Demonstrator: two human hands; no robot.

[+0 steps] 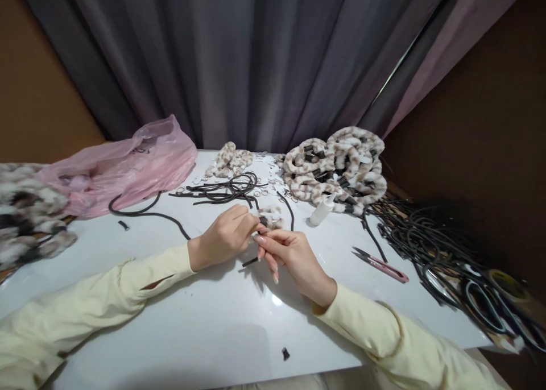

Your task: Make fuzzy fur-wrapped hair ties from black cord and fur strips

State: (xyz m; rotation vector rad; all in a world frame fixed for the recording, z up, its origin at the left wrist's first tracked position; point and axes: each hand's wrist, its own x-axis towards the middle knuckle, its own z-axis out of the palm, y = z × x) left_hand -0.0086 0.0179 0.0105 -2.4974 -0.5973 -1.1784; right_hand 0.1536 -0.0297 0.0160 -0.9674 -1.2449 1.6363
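Over the middle of the white table, my left hand [228, 231] and my right hand [294, 256] meet fingertip to fingertip. The fingers of my left hand are closed on a furry brown-and-white spotted tube [273, 212] with a dark part at its near side. My right thumb and forefinger pinch together at the same spot, apparently on a black cord; their tips partly hide it. A black cord end [249, 262] sticks out to the left below my right fingers. Another black cord [288, 207] lies just behind the furry piece.
Behind lie black cords [232, 191], small rings [264, 193] and furry pieces [230, 160]. A pink bag [132, 168] and furry heap [25, 214] are left. Right are furry loops [336, 168], a white bottle [322, 211], thread snips [379, 264], tangled cords [426, 236] and scissors [484, 306].
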